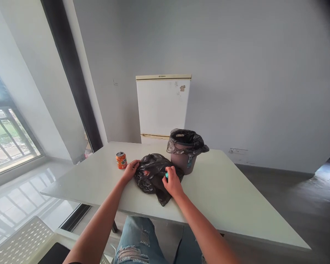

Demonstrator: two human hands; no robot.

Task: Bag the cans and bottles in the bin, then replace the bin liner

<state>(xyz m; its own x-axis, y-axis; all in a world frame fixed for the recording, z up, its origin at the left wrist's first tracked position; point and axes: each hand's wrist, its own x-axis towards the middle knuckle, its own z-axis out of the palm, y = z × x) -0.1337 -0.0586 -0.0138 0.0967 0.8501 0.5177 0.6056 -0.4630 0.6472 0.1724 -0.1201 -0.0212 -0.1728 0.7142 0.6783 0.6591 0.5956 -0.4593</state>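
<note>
A crumpled black plastic bag lies on the white table in front of me. My left hand rests on the bag's left edge, fingers curled onto the plastic. My right hand is closed at the bag's right side, pinching a small teal object against the plastic. Just behind the bag stands a small brown bin lined with another black bag. An orange drink can stands upright to the left of my left hand.
A white fridge stands against the grey wall behind the table. A window with a railing is on the left. A white perforated chair sits at lower left. My knees in ripped jeans are under the table edge.
</note>
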